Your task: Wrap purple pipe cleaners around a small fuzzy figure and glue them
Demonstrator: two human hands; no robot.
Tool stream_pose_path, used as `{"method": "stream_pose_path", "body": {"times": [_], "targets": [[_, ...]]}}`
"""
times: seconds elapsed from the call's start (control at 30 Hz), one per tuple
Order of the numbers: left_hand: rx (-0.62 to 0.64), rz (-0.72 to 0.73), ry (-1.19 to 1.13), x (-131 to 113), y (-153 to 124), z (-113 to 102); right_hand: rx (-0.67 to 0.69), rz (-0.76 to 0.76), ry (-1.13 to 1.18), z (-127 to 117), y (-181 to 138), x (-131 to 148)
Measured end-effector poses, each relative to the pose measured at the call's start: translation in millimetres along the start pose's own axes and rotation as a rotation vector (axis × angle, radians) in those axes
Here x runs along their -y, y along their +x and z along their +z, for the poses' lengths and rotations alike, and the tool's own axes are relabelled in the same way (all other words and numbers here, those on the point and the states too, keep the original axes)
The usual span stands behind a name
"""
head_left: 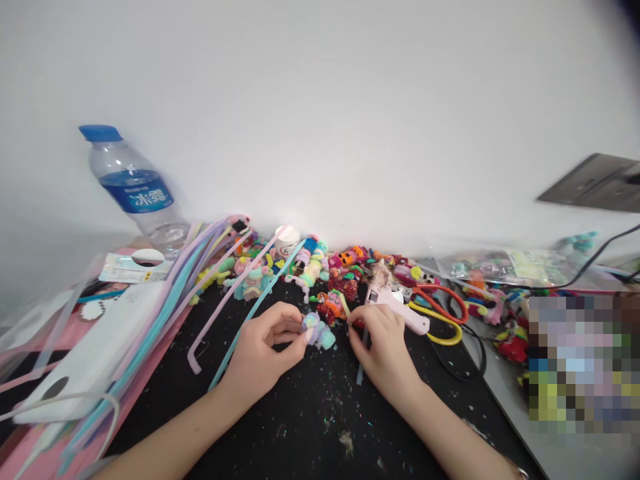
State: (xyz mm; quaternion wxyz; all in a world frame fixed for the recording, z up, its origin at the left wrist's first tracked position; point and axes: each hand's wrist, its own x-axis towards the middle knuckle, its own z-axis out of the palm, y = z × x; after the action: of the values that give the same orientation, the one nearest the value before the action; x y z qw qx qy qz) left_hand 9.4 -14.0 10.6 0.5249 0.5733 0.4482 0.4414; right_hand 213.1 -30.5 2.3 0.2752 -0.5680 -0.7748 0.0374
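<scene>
My left hand pinches a small coiled pipe-cleaner figure in pastel lilac, yellow and mint, held just above the black work surface. To its right, my right hand has thumb and fingertips pressed together. From those fingertips a short pale-yellow pipe-cleaner piece points up; the grip itself is partly hidden. A pink glue gun lies right behind my right hand, and a thin translucent stick shows beneath it. A light-blue pipe cleaner runs past my left hand.
Finished fuzzy figures crowd along the wall. Scissors with orange and yellow handles lie at right, near a black cable. At left are bundled pipe cleaners, a white board and a leaning water bottle.
</scene>
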Motion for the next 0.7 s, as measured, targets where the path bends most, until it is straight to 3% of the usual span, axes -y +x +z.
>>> {"method": "stream_pose_path", "body": {"times": [0.3, 0.57, 0.7], "targets": [[0.029, 0.061, 0.03, 6.5, -0.2, -2.8, -0.179, 0.121, 0.246, -3.5, -4.8, -8.1], [0.019, 0.077, 0.094, 7.7, 0.4, -4.4, -0.191, 0.129, 0.313, -3.1, -7.7, -9.7], [0.017, 0.072, 0.089, 6.4, 0.9, -4.1, -0.182, 0.053, 0.3, -3.7, -8.6, -8.1]]}}
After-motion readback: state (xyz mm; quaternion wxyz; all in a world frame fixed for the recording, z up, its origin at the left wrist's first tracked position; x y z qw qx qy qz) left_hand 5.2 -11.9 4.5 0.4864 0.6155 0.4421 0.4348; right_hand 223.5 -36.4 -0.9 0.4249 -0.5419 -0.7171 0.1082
